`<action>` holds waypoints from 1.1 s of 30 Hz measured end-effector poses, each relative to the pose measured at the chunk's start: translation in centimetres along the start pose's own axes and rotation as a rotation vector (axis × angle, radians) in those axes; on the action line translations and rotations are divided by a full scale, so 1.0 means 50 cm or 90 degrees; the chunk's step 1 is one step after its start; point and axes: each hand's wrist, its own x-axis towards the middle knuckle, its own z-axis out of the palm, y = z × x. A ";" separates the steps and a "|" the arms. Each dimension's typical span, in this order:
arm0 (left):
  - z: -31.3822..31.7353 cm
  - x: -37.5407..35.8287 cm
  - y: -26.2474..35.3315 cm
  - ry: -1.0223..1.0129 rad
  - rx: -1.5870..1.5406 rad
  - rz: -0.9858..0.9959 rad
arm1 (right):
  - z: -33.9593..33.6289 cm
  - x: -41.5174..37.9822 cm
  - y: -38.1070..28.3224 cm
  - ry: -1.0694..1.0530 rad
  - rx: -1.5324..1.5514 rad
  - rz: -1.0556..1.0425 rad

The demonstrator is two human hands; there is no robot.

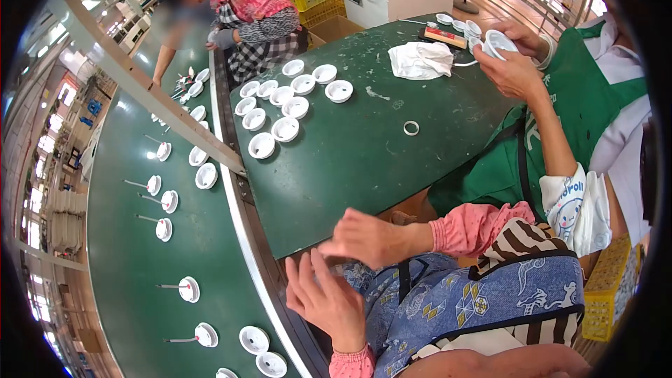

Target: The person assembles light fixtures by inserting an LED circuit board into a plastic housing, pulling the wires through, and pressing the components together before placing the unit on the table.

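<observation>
My left hand (327,302) is raised over the table corner, fingers spread, nothing visible in it. Just above and beside it in the view, my right hand (374,238) reaches left with its fingers loosely stretched; they are slightly blurred, and no object shows in them. Both hands overlap the near corner of the green table (329,189), close to the metal edge (241,238) of the conveyor. White round cups (262,145) stand in a cluster on the table, beyond my hands. On the conveyor, two more white cups (254,340) sit to the left of my left hand.
The green conveyor belt (129,273) carries white round parts with stems (188,290). A co-worker in a green apron (588,91) holds a white cup (500,45). A white cloth (420,61) and a white ring (411,128) lie on the table. Another person (252,0) leans over the belt.
</observation>
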 end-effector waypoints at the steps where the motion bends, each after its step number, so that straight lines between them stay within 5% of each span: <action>1: -0.001 -0.005 -0.008 -0.049 -0.072 -0.012 | 0.003 0.002 -0.011 0.016 0.007 -0.035; 4: 0.003 -0.052 -0.048 -0.183 -0.279 -0.116 | 0.003 0.012 -0.029 0.025 0.056 -0.126; 7: -0.002 -0.084 -0.060 -0.173 -0.369 -0.240 | 0.005 0.017 -0.040 -0.032 0.048 -0.099; 11: -0.011 -0.123 -0.083 -0.027 -0.455 -0.396 | -0.024 0.056 -0.067 -0.057 0.387 0.145; 12: -0.018 -0.124 -0.079 0.034 -0.347 -0.356 | -0.030 0.052 -0.072 -0.116 0.510 0.303; 16: -0.008 -0.152 -0.080 0.094 -0.178 -0.235 | 0.038 0.035 -0.069 -0.173 0.961 0.593; 19: -0.001 -0.162 -0.068 0.095 -0.266 -0.280 | 0.074 0.027 -0.070 -0.253 0.926 0.612; 23: -0.018 -0.146 -0.081 0.013 -0.641 -0.503 | 0.056 0.058 -0.073 -0.215 0.834 0.610; 30: -0.023 -0.189 -0.170 -0.271 -1.083 -0.572 | 0.073 0.065 -0.076 -0.283 0.853 0.628; 33: -0.020 -0.188 -0.141 -0.173 -0.937 -0.521 | 0.074 0.060 -0.067 -0.313 0.996 0.683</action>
